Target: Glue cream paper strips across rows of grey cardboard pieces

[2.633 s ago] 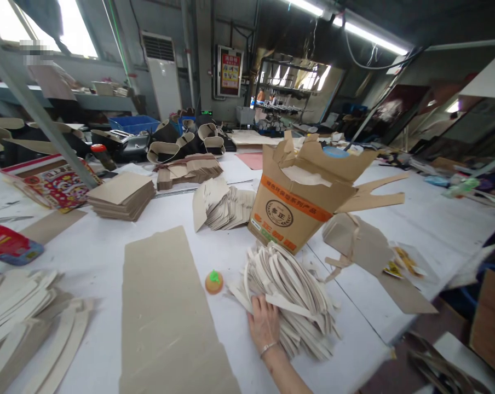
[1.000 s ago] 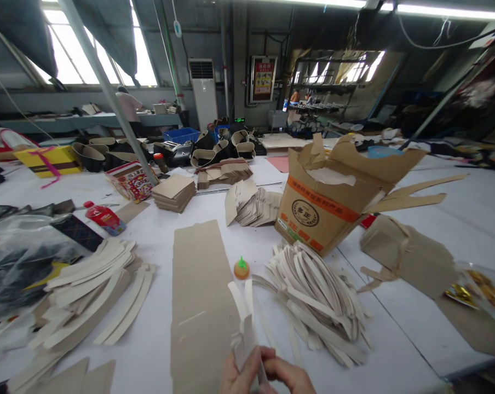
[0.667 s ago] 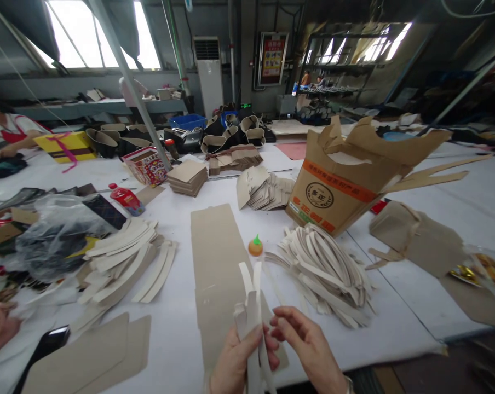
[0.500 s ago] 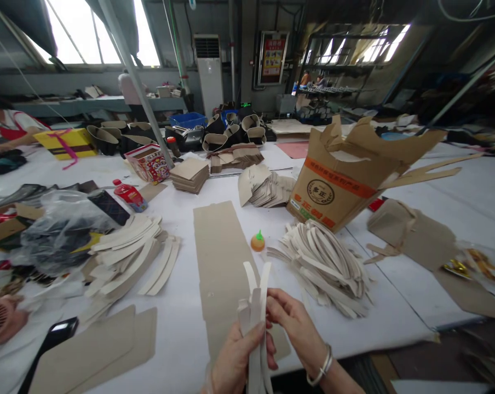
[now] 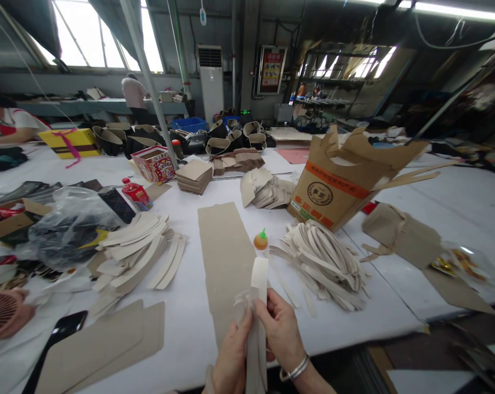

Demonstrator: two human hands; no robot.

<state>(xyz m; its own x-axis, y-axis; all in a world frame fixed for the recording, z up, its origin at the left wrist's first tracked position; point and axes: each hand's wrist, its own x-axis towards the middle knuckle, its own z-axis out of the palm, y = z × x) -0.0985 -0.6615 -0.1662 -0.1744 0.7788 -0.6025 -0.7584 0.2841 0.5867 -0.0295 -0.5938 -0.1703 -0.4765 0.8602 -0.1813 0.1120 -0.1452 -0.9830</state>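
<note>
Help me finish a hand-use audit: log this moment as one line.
left hand: gripping pale strips | right hand: also gripping them | strip pile: on table, beyond right hand

table [image 5: 185,328] open left of board [image 5: 225,246], strip heap [image 5: 323,262] blocking right

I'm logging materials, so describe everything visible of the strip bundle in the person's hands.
The bundle of strips is greyish white: flat, narrow pieces that look like thin card. One end reaches beyond the rest; shorter ends at the left are blurred. The left hand holds it from the left, the right hand from the right, far ends pointing forward. The count is unclear.
</note>
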